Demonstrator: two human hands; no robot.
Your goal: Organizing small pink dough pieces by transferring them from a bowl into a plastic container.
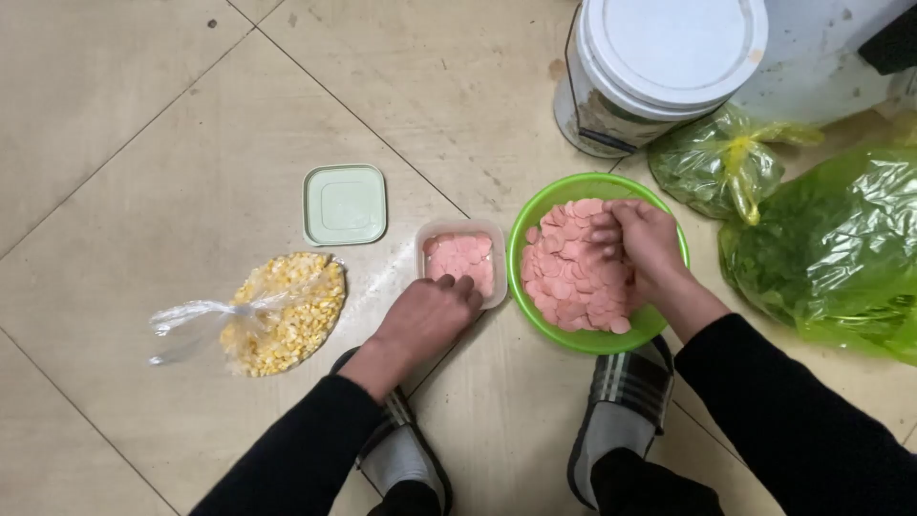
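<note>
1. Far left on the tiled floor [134,115], a knotted clear bag of corn kernels [283,313] lies flat, well apart from both hands.
2. Just above and right of it, a pale green square lid [345,204] rests alone on the tiles.
3. Here's the left hand [430,315], knuckles up, fingers curled together and pressing on the near rim of the small clear container [461,260], which is partly filled with pink sausage slices [460,256].
4. Touching that container's right side, the green bowl [535,215] sits heaped with the same pink slices.
5. The right hand [645,244] is down in the bowl, fingers bunched among the slices; whether it pinches any, I cannot tell.
6. Behind the bowl stands a white lidded bucket [669,48]; to the right, two green plastic bags of leafy greens [831,239] crowd close to the forearm.
7. Below, two striped slippers [621,401] flank the bowl's near edge.
</note>
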